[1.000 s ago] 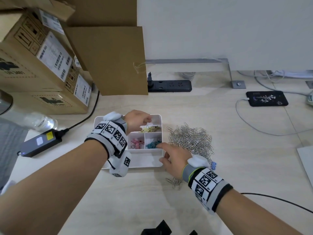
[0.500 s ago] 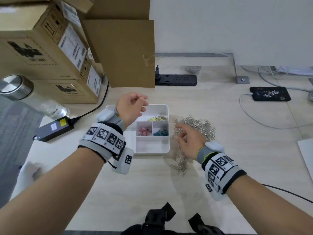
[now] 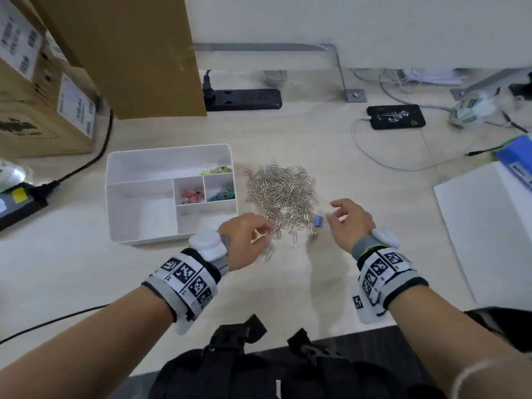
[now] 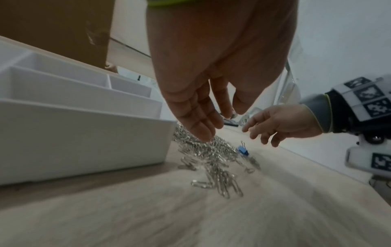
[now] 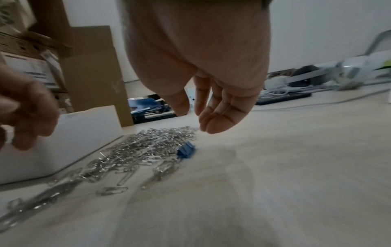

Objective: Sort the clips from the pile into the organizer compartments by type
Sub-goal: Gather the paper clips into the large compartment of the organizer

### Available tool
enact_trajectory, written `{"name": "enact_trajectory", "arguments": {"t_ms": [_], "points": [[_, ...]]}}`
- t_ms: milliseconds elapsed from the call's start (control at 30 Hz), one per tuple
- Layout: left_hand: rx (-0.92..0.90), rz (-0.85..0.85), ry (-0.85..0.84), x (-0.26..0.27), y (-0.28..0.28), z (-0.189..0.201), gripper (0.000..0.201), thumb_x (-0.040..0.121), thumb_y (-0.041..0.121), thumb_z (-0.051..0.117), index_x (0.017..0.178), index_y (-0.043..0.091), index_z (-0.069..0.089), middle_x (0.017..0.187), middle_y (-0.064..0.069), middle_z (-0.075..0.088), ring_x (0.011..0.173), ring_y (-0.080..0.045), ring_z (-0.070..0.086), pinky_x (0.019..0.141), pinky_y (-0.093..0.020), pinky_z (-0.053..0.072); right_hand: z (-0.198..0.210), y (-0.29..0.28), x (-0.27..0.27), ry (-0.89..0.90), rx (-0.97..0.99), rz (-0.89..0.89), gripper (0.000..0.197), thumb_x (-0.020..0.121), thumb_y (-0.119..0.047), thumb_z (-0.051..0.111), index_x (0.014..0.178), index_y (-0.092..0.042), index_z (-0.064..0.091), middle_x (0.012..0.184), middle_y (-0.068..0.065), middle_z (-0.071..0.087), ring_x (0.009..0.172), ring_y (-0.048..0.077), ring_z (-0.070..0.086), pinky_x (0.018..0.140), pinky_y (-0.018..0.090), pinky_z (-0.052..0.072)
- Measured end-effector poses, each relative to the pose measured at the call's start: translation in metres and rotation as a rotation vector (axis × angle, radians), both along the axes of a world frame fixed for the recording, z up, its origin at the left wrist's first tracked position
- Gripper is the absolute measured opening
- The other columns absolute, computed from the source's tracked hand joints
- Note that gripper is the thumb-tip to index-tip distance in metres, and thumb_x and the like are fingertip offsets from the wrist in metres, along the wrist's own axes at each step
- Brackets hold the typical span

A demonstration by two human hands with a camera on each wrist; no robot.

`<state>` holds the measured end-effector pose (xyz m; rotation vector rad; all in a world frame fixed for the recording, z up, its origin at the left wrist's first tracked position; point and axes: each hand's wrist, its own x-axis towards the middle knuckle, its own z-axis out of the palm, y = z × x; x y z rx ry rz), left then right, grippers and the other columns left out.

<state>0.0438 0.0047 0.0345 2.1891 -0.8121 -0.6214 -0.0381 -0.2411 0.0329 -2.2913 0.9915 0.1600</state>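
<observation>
The pile of silver paper clips lies on the desk just to the right of the white organizer. One blue binder clip sits at the near right edge of the pile. My left hand hovers over the near left corner of the pile; its fingers hang relaxed, pointing down, just above the clips and holding nothing. My right hand is just to the right of the blue clip, a little above the desk, fingers loosely spread and empty, not touching it. In the organizer, yellow clips lie in the long far compartment, pink clips and teal clips in the two small ones. Behind it stand cardboard boxes and a black power strip.
</observation>
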Motion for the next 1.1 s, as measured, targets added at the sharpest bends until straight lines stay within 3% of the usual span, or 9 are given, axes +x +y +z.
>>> {"name": "enact_trajectory", "arguments": {"t_ms": [67, 267, 433, 600, 733, 800, 900, 1033, 1100], "points": [[0.067, -0.051, -0.002, -0.003, 0.0, -0.007, 0.02, 0.089, 0.021, 0.069, 0.109, 0.017, 0.071, 0.099, 0.007, 0.063, 0.078, -0.01, 0.057, 0.065, -0.005, 0.031, -0.006, -0.005, -0.007, 0.048, 0.018, -0.01, 0.027, 0.089, -0.033, 0.059, 0.115, -0.026, 0.059, 0.101, -0.003, 0.065, 0.082, 0.021, 0.06, 0.079, 0.03, 0.049], [0.172, -0.114, -0.017, -0.011, -0.006, -0.019, 0.039, 0.082, 0.038, 0.055, 0.109, 0.016, 0.071, 0.102, -0.003, 0.067, 0.082, -0.023, 0.065, 0.076, -0.033, 0.053, -0.02, 0.004, 0.0, 0.139, 0.04, 0.068, 0.031, 0.085, -0.045, 0.063, 0.11, -0.03, 0.055, 0.081, -0.009, 0.064, 0.082, 0.02, 0.063, 0.078, 0.03, 0.049], [0.192, -0.152, -0.019, -0.018, -0.002, -0.032, 0.039, 0.084, 0.035, 0.059, 0.116, 0.013, 0.066, 0.107, -0.007, 0.064, 0.081, -0.026, 0.064, 0.075, -0.039, 0.054, -0.025, 0.008, 0.014, 0.182, -0.012, 0.114, 0.029, 0.082, -0.047, 0.066, 0.102, -0.029, 0.056, 0.088, -0.003, 0.065, 0.08, 0.023, 0.064, 0.071, 0.03, 0.049], [0.182, -0.124, -0.052, -0.021, 0.002, -0.036, 0.04, 0.084, 0.035, 0.06, 0.118, 0.014, 0.065, 0.108, -0.005, 0.063, 0.089, -0.026, 0.062, 0.079, -0.039, 0.051, -0.024, 0.006, 0.018, 0.183, -0.04, 0.085, 0.015, 0.084, -0.039, 0.063, 0.093, -0.028, 0.059, 0.085, -0.004, 0.069, 0.079, 0.022, 0.065, 0.072, 0.03, 0.052], [0.078, -0.057, -0.024, -0.022, 0.003, -0.036, 0.04, 0.08, 0.031, 0.066, 0.116, 0.013, 0.068, 0.109, -0.004, 0.066, 0.09, -0.021, 0.064, 0.079, -0.028, 0.046, -0.01, 0.004, 0.018, 0.087, 0.027, 0.011, 0.012, 0.083, -0.037, 0.064, 0.088, -0.026, 0.061, 0.071, -0.01, 0.063, 0.074, 0.017, 0.06, 0.062, 0.024, 0.039], [0.023, 0.013, -0.015, -0.019, 0.003, -0.031, 0.037, 0.082, 0.027, 0.069, 0.118, 0.014, 0.068, 0.109, 0.001, 0.064, 0.092, -0.014, 0.06, 0.079, -0.024, 0.043, -0.004, 0.011, 0.021, -0.004, 0.117, 0.001, 0.011, 0.082, -0.036, 0.067, 0.086, -0.028, 0.061, 0.069, -0.011, 0.061, 0.072, 0.016, 0.06, 0.065, 0.025, 0.04], [-0.044, 0.137, 0.101, -0.013, -0.001, -0.021, 0.039, 0.083, 0.017, 0.075, 0.121, 0.021, 0.065, 0.106, 0.009, 0.061, 0.088, -0.01, 0.062, 0.075, -0.028, 0.053, 0.008, 0.031, 0.026, -0.133, 0.36, 0.04, 0.009, 0.082, -0.031, 0.07, 0.086, -0.025, 0.064, 0.072, -0.002, 0.064, 0.061, 0.015, 0.064, 0.062, 0.031, 0.052], [-0.122, 0.237, 0.174, -0.002, -0.003, -0.003, 0.048, 0.079, 0.018, 0.08, 0.116, 0.039, 0.059, 0.098, 0.015, 0.065, 0.076, -0.002, 0.065, 0.07, -0.021, 0.055, 0.029, 0.07, 0.037, -0.155, 0.64, 0.174, 0.004, 0.088, -0.019, 0.066, 0.085, -0.018, 0.064, 0.068, 0.003, 0.063, 0.052, 0.009, 0.058, 0.049, 0.025, 0.048], [-0.142, 0.267, 0.166, 0.002, 0.003, 0.005, 0.044, 0.078, 0.017, 0.081, 0.112, 0.037, 0.062, 0.089, 0.014, 0.065, 0.068, -0.002, 0.064, 0.065, -0.019, 0.053, 0.031, 0.086, 0.042, -0.15, 0.701, 0.231, 0.011, 0.09, -0.018, 0.064, 0.08, -0.017, 0.064, 0.064, 0.002, 0.063, 0.052, 0.009, 0.057, 0.048, 0.022, 0.048]]}}
